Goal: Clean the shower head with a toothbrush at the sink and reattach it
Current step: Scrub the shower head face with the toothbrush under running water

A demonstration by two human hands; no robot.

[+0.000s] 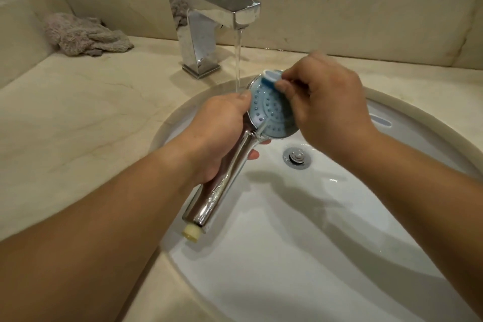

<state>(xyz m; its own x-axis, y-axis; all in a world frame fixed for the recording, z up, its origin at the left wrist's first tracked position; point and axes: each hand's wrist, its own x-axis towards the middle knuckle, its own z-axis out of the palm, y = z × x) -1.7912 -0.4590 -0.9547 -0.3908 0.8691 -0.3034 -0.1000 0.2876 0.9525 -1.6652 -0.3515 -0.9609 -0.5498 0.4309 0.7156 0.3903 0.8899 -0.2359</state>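
While the right hand (pixel 326 102) pinches a toothbrush (pixel 271 78) against the shower head (pixel 271 109), the left hand (pixel 222 133) grips its chrome neck above the white sink (pixel 339 243); faucet (pixel 209 18) running, cloth (pixel 83 34) lying on the beige marble counter (pixel 78 112).

The shiny shower head (pixel 269 109) has a blue face with dots, tilted over the white sink (pixel 313 217). The blue toothbrush (pixel 271 78) touches its top edge.
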